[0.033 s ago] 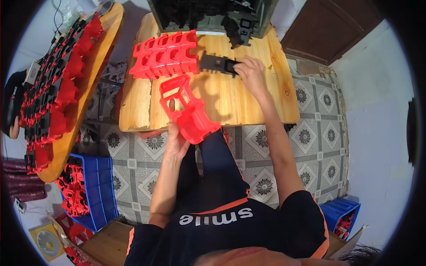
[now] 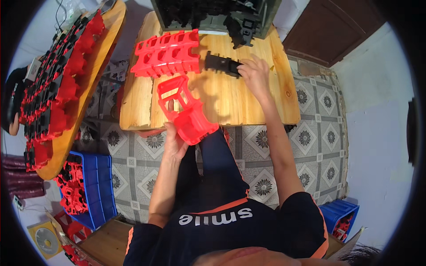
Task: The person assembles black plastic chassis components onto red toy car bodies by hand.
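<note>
My left hand (image 2: 174,144) holds a red plastic toy-vehicle body (image 2: 191,122) by its lower left side. Window-like openings show at its far end, and it is tilted over the table's near edge, above my legs. At the far right of the wooden table (image 2: 142,106), my right hand (image 2: 256,77) has its fingers at the right end of a flat black plastic part (image 2: 217,63) with notched edges. The fingertips are bent round that end and partly hide it. The black part is close above or on the tabletop; I cannot tell which.
Red plastic bodies (image 2: 168,55) stand in rows on the table. Behind them is a box (image 2: 268,22) of black parts. To the left, a wooden board (image 2: 111,35) carries red-and-black pieces, near a person's dark sleeve (image 2: 15,97). Blue crates (image 2: 97,190) sit on the floor at both sides.
My right hand and the black part have shifted slightly to the right. My left hand still holds the red body in nearly the same place.
</note>
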`<state>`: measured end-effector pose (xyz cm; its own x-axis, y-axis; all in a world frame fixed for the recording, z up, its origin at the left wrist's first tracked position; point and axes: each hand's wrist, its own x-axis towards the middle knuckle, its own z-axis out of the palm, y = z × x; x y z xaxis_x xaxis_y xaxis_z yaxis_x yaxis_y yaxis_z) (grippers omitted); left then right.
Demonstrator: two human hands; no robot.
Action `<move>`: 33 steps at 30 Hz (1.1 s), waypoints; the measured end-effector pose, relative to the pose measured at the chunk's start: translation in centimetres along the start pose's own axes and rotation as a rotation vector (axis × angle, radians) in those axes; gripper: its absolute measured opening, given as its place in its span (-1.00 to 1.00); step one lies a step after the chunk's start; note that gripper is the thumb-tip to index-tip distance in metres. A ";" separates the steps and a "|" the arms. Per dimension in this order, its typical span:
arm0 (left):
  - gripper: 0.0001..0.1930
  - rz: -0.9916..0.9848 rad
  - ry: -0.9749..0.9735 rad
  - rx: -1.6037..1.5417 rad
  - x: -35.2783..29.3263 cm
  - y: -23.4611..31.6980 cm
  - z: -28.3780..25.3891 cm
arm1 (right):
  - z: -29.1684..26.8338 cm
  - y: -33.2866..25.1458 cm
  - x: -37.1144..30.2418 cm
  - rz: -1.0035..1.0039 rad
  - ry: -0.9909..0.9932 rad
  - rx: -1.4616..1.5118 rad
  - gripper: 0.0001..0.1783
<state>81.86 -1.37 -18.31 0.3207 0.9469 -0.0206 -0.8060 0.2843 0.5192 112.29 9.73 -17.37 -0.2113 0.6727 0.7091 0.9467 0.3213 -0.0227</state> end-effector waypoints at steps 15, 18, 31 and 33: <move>-0.04 0.076 0.045 0.084 -1.9 3.6 0.6 | 0.2 -7.1 2.3 0.198 -0.057 0.426 -0.73; -0.07 0.065 0.063 0.092 -2.8 5.0 0.7 | -8.6 -12.7 2.4 0.164 -0.044 0.913 -0.73; -0.07 0.068 -0.066 0.122 -3.9 6.2 1.1 | -12.2 -21.1 1.8 -0.275 -0.152 0.752 -0.54; -0.07 0.069 -0.082 0.149 -4.1 6.4 1.1 | -12.1 -21.4 1.5 -0.279 -0.153 0.703 -0.54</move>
<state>75.95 -3.62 -13.93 0.3120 0.9462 0.0860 -0.7465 0.1881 0.6382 94.65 -4.17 -7.27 -0.4990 0.5729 0.6502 0.4870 0.8060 -0.3365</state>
